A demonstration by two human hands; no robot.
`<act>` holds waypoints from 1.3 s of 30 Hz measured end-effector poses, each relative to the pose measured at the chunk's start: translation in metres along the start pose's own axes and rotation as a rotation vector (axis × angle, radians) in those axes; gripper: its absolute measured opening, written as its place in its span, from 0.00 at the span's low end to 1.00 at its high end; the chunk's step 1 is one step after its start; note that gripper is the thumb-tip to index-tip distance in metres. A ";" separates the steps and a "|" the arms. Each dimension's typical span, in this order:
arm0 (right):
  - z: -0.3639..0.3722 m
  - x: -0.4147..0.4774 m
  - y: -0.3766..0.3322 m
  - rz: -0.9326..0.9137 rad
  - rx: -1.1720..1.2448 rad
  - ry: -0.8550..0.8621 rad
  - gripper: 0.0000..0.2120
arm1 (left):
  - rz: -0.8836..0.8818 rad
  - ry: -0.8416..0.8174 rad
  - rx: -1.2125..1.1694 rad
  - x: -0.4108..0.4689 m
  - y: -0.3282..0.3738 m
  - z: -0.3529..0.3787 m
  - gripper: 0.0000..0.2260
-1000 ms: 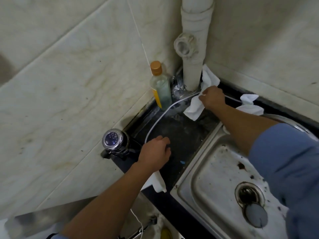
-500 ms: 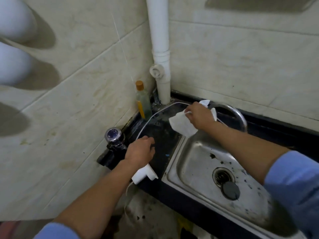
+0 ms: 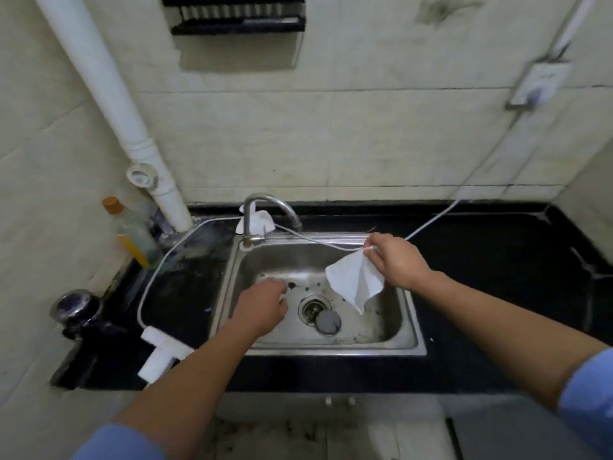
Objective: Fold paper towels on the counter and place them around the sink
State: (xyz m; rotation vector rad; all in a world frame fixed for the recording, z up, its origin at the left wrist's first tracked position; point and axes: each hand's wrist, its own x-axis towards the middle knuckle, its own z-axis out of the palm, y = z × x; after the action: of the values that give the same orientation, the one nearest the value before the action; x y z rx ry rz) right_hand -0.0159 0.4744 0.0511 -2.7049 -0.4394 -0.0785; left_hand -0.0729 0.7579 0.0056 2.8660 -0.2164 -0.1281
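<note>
Head view. Left hand (image 3: 262, 310): over the left half of the sink (image 3: 348, 349), moved off the counter left of it since half a second ago; fingers curled down, grip cannot be told. Right hand (image 3: 394, 263): pinches a paper towel (image 3: 356, 282) by one corner above the sink's right half, carried from its back-left corner. Second paper towel (image 3: 262, 220): behind the sink, at the tap (image 3: 247, 217). Bottle (image 3: 132, 234): left of the sink, label unreadable.

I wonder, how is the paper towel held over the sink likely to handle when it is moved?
Probably floppy: the paper towel droops from the right hand, whose fingers pinch its top corner. Likely very light, since that pinch alone carries it.
</note>
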 end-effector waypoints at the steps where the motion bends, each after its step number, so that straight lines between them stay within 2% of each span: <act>1: -0.009 -0.016 0.018 0.038 0.003 0.008 0.07 | 0.033 -0.003 0.012 0.006 0.019 0.004 0.12; 6: -0.049 -0.095 0.113 0.224 0.024 0.021 0.07 | 0.190 -0.054 0.026 0.037 0.129 0.033 0.10; 12: -0.089 -0.171 0.218 0.340 0.022 0.017 0.08 | 0.324 -0.127 -0.052 0.058 0.275 0.084 0.07; 17: -0.113 -0.210 0.281 0.440 0.021 0.036 0.08 | 0.387 -0.177 -0.014 0.064 0.353 0.112 0.08; 26: -0.126 -0.211 0.334 0.580 0.123 0.147 0.08 | 0.445 -0.250 0.045 0.106 0.399 0.135 0.09; 32: -0.083 -0.214 0.353 0.699 0.308 0.260 0.06 | 0.454 -0.326 0.031 0.146 0.408 0.164 0.07; 35: -0.040 -0.230 0.367 0.797 0.246 0.135 0.06 | 0.444 -0.385 0.010 0.163 0.410 0.185 0.07; 39: -0.002 -0.249 0.376 0.818 0.143 -0.185 0.11 | 0.383 -0.494 -0.031 0.175 0.410 0.210 0.06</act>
State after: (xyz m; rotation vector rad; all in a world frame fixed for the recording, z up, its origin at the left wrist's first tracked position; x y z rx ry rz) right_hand -0.1342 0.0733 -0.1171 -2.5436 0.6024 0.4123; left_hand 0.0214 0.2857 -0.0990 2.6507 -0.8370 -0.7495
